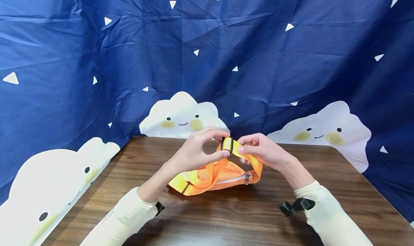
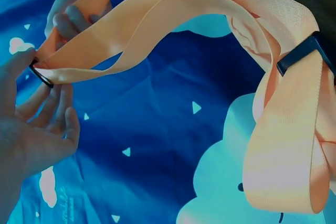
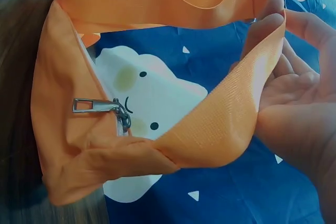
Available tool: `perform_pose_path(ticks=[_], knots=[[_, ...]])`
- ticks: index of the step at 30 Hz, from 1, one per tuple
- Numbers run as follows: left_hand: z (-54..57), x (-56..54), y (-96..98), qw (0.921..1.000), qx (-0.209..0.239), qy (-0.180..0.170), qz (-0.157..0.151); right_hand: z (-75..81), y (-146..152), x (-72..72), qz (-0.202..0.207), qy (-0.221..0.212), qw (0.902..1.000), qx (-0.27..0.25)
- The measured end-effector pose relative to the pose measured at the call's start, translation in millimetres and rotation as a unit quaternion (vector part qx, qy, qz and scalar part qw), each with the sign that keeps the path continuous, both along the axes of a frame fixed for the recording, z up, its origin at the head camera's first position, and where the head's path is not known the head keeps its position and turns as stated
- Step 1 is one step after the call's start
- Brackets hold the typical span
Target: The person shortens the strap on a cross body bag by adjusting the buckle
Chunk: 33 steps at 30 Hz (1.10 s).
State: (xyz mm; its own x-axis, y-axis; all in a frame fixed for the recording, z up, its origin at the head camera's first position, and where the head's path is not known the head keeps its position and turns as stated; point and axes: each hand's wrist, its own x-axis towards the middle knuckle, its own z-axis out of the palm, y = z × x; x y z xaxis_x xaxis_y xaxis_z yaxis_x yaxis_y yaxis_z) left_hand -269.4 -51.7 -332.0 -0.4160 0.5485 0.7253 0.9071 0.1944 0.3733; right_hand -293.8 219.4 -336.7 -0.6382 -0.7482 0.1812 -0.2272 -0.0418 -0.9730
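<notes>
An orange fabric bag (image 1: 231, 172) with a long webbing strap lies on the table, its zipper pull (image 3: 92, 105) hanging at one end. My left hand (image 1: 194, 149) pinches a black strap slider (image 1: 231, 145) between thumb and forefinger, holding it above the bag. Just right of the slider, my right hand (image 1: 263, 151) grips the strap (image 1: 257, 165) with the thumb on top. From there the strap curves down to the bag's zipper end, as the right wrist view shows. A second black buckle (image 2: 299, 55) sits on the strap near the bag's left end, where the webbing loops over itself.
The brown wooden table (image 1: 200, 217) extends under both forearms. A blue curtain (image 1: 155, 59) with white clouds and triangles hangs behind it and along its sides. Black wrist devices (image 1: 302, 204) are strapped over the pale sleeves.
</notes>
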Motion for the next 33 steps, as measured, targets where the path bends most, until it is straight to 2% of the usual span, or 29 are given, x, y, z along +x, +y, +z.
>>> perform_pose_path(ticks=[8,13,17,21,25,29,33], knots=[[-2.4,0.4,2.0,0.9995,-0.013,-0.027,-0.009,-1.3,-6.3,-0.4,0.002,0.036,0.9992,0.014],[-3.0,0.3,4.4,0.9983,-0.033,-0.037,-0.031,-2.5,-10.2,1.9,0.005,0.037,0.9992,0.016],[-1.8,1.0,3.1,0.9976,-0.036,-0.046,-0.036,-3.4,-10.4,1.5,0.003,0.034,0.9994,0.012],[1.9,1.1,0.8,0.9979,-0.020,-0.048,-0.039,-4.4,-3.7,-3.9,0.002,0.008,1.0000,0.002],[4.1,0.6,-2.4,0.9989,-0.002,-0.038,-0.027,-8.2,7.1,-13.4,0.008,-0.014,0.9998,0.011],[1.5,-0.6,-3.0,0.9987,-0.001,-0.048,-0.017,-14.5,13.2,-20.8,0.016,-0.010,0.9995,0.025],[-1.3,-2.7,0.5,0.9969,-0.012,-0.073,-0.027,-16.8,12.7,-22.1,0.012,0.005,0.9995,0.029]])
